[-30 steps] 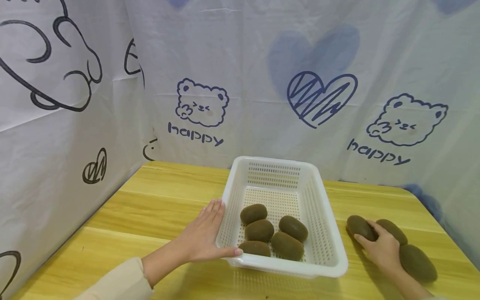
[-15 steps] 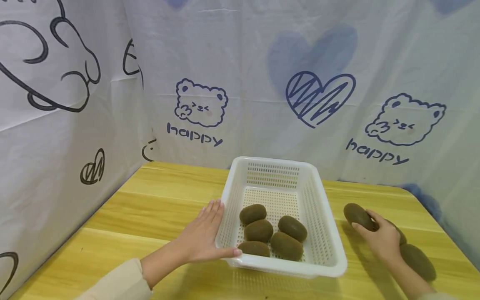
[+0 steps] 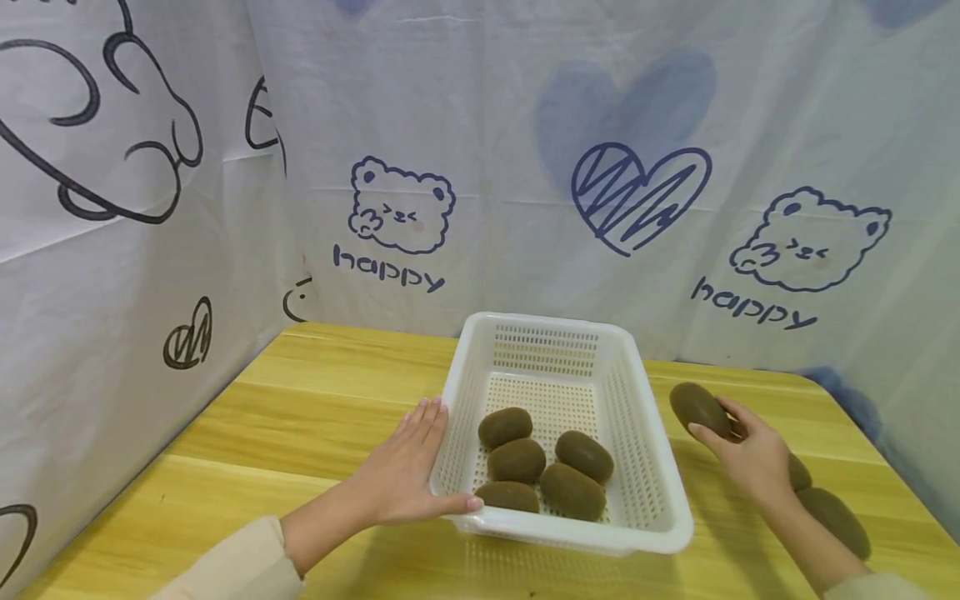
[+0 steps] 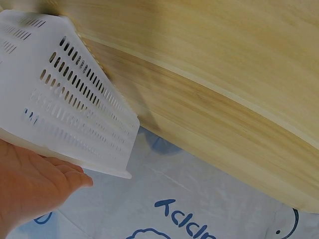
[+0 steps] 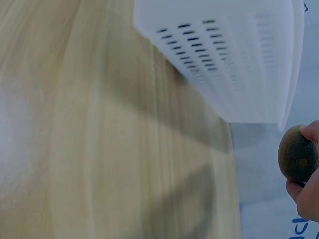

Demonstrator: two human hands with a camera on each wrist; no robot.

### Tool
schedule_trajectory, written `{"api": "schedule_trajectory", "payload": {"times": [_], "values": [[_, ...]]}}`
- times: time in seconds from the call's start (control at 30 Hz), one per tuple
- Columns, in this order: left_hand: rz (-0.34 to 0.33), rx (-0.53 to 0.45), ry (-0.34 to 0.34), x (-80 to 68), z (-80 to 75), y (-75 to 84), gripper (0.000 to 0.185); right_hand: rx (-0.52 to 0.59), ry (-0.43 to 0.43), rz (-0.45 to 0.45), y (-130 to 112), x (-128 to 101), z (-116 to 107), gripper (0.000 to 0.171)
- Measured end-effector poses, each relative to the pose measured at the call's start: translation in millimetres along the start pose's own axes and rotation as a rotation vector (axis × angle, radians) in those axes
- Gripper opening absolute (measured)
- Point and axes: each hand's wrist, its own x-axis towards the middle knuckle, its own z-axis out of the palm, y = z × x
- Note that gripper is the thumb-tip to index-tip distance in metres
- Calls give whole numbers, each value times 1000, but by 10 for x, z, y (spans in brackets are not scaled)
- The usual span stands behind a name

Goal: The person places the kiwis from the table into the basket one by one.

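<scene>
A white perforated plastic basket (image 3: 652, 483) stands on the table with several brown kiwis (image 3: 517, 461) lying in its near half. My left hand (image 3: 401, 475) rests on the basket's near left corner, fingers straight along the left rim and thumb on the front rim. To the right of the basket, my right hand (image 3: 753, 458) pinches a kiwi (image 3: 697, 408) between thumb and fingers, raised off the table. In the right wrist view this kiwi (image 5: 298, 155) shows its stem end, held apart from the basket wall (image 5: 224, 59).
Two more kiwis lie on the wood-grain table (image 3: 300, 408) at the right: one (image 3: 835, 521) beside my right forearm, the other (image 3: 799, 472) partly hidden behind my hand. A white printed cloth (image 3: 510, 250) hangs behind and to the left of the table.
My right hand has lifted one kiwi from the group at the right and moved it up and left, closer to the basket. My left hand has stayed on the basket.
</scene>
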Motion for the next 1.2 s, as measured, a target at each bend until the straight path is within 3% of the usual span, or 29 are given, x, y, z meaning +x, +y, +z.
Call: {"api": "schedule_trajectory", "payload": {"times": [0.43,0.83,1.07,1.2], "values": [[-9,-3,-8,16,5,-5,115,103,-9,-61,-363,67,37,65],[-10,-3,-3,11,14,-4,115,178,-74,-133,-593,175,275,62],[-7,-5,0,9,14,0,115,170,-116,-193,-700,224,470,58],[-5,0,2,14,10,-6,116,112,-140,-269,-737,265,559,53]]}}
